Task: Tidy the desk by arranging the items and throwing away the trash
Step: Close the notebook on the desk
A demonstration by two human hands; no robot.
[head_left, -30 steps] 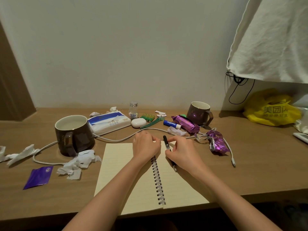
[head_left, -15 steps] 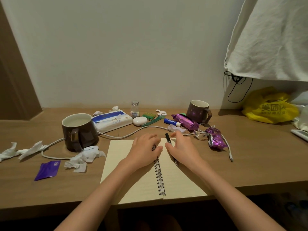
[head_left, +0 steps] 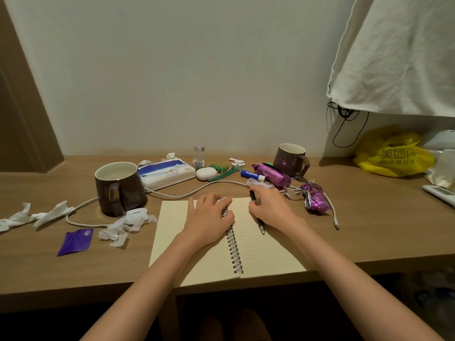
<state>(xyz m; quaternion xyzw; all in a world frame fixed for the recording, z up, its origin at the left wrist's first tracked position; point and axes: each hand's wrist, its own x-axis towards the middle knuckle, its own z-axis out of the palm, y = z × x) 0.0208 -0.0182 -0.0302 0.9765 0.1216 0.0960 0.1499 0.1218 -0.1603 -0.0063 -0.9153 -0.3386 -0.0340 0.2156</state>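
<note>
Notebook (head_left: 258, 244): lies open at the table's (head_left: 369, 232) near edge, spiral binding up the middle; landmark for what follows.
Left hand (head_left: 209, 217): rests palm-down on the notebook's left page, fingers curled loosely onto the top of the spiral, probably to steady it for closing.
Right hand (head_left: 270, 210): on the notebook's right page, fingers clamped on the black pen (head_left: 257, 212), likely lifting it clear so the cover can fold.
Trash: crumpled tissues (head_left: 128, 223) and a purple wrapper (head_left: 76, 242) lie left of the notebook; more purple wrappers (head_left: 315, 196) right of it.
Near mug (head_left: 118, 188): left of and behind the notebook, beside a white cable (head_left: 197, 191).
Progress: hardly begun, by my judgement.
</note>
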